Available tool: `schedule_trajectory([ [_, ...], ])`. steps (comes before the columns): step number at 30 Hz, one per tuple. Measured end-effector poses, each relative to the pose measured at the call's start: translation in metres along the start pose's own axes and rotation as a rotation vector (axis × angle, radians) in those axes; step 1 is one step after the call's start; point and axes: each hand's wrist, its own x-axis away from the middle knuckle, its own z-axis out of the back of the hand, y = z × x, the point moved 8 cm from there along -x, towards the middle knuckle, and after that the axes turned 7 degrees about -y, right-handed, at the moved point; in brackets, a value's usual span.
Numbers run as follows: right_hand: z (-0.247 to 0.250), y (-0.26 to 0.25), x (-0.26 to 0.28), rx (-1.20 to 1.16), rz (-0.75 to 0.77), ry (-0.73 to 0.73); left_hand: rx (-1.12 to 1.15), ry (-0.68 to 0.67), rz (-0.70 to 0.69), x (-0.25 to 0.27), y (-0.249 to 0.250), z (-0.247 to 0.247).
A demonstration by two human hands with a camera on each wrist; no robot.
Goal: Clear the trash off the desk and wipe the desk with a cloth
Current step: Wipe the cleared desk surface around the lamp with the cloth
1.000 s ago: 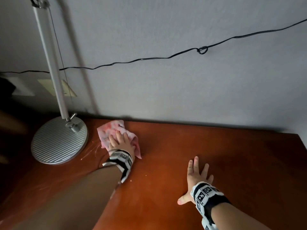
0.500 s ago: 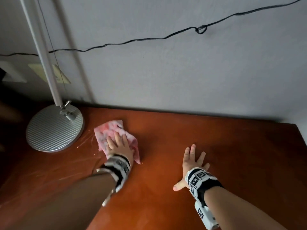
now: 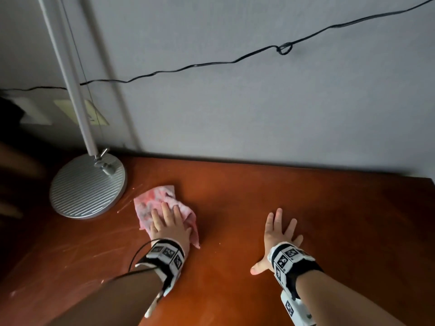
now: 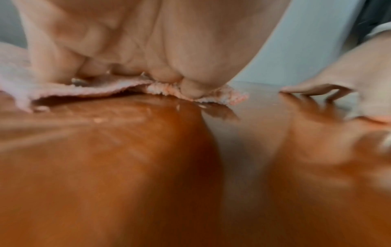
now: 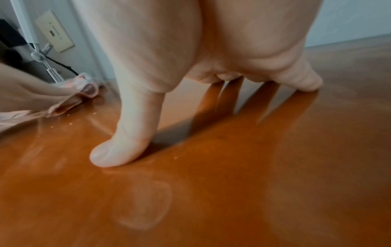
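A pink, stained cloth (image 3: pixel 153 203) lies on the reddish-brown desk (image 3: pixel 235 191) just right of the lamp base. My left hand (image 3: pixel 168 222) presses flat on the cloth with straight fingers; the left wrist view shows the palm on the cloth (image 4: pixel 88 90). My right hand (image 3: pixel 279 231) lies flat on the bare desk, fingers spread and thumb out to the left. In the right wrist view the thumb (image 5: pixel 118 150) and fingers touch the wood, and the cloth (image 5: pixel 84 88) shows at far left. Small pale crumbs (image 5: pixel 70 123) dot the desk near the cloth.
A silver lamp base (image 3: pixel 87 187) with an upright pole (image 3: pixel 70 78) stands at the desk's back left. The grey wall (image 3: pixel 259 114) runs along the far edge, with a black cable (image 3: pixel 211 63) and an outlet plate (image 5: pixel 55 31). The desk's right edge (image 3: pixel 432 184) is near.
My left hand has slid the cloth back toward me and a little right, away from the lamp base. The right hand stays flat on the desk.
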Motion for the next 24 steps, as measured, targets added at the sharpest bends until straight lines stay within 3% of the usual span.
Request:
schedule_trajectory([
  [5,-0.001,-0.001,-0.003,-0.012,-0.001,-0.015,-0.054,-0.179,-0.139,0.062,0.070,-0.045],
  [7,0.000,0.000,-0.001,-0.012,0.001,0.001,-0.060,-0.164,-0.158,0.057,0.088,-0.041],
  [12,0.000,0.000,0.003,-0.009,0.002,0.012,0.029,0.022,-0.082,-0.009,0.048,0.016],
  [16,0.000,-0.001,0.002,-0.008,0.004,0.005,0.029,0.009,-0.027,-0.005,0.013,0.003],
  [21,-0.001,-0.002,0.000,-0.022,0.012,-0.018,-0.061,-0.113,-0.216,0.060,0.071,-0.048],
  [24,0.000,0.000,0.002,-0.007,0.002,0.010,-0.108,-0.091,-0.267,0.042,0.076,-0.040],
])
